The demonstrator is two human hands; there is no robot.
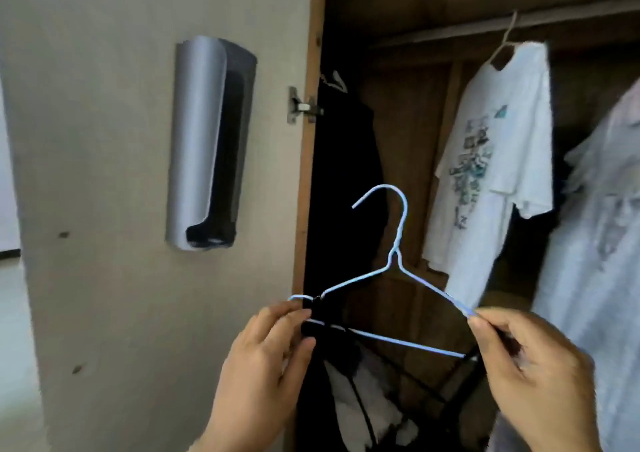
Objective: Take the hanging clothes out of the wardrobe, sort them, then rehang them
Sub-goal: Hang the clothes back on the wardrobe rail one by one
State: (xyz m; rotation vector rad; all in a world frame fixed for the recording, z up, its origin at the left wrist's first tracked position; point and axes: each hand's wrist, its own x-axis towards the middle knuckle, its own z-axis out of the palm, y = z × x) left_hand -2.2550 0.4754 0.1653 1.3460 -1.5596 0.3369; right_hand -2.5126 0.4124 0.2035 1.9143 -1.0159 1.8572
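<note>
I hold a light blue wire hanger up in front of the open wardrobe, hook upward. My left hand pinches its left end, where a black strap of a dark garment sits on the wire. The hanger's right end, with another thin black strap, is pinched by my right hand. The black garment droops below the hanger between my hands. On the wardrobe rail a white printed T-shirt hangs from its own hanger. A pale shirt hangs at the far right.
A dark garment hangs at the wardrobe's left side just inside the wooden frame. The open door on the left carries a grey and black holder and a metal hinge.
</note>
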